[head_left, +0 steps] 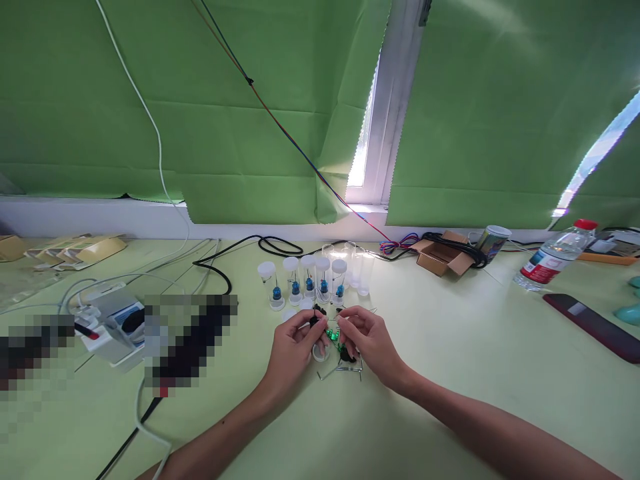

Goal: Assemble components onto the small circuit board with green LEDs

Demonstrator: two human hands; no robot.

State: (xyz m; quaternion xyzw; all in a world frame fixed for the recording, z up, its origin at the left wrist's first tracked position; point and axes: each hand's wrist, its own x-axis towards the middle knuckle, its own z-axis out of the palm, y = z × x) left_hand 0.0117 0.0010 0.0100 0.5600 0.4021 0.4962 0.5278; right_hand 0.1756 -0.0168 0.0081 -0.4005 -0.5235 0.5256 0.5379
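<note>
My left hand (pixel 293 347) is closed in a pinch on a small black part (pixel 314 321) with a thin rod rising from it. Facing it, my right hand (pixel 373 343) has thumb and finger pressed together near a thin pale piece; what it grips is too small to make out. Between and below the hands lie small green parts (pixel 333 335), a black clump (pixel 349 355) and bent metal rods (pixel 349 369). A round white cap (pixel 320 353) sits partly under my left fingers. Just behind stand several clear tubes (pixel 277 287) with white lids and blue pieces inside.
Empty clear tubes (pixel 364 273) stand behind the right hand. Further right are an open cardboard box (pixel 440 257), a can (pixel 493 243), a water bottle (pixel 553 257) and a dark red-black slab (pixel 593 327). To the left are a white device (pixel 107 327) and cables (pixel 213 267).
</note>
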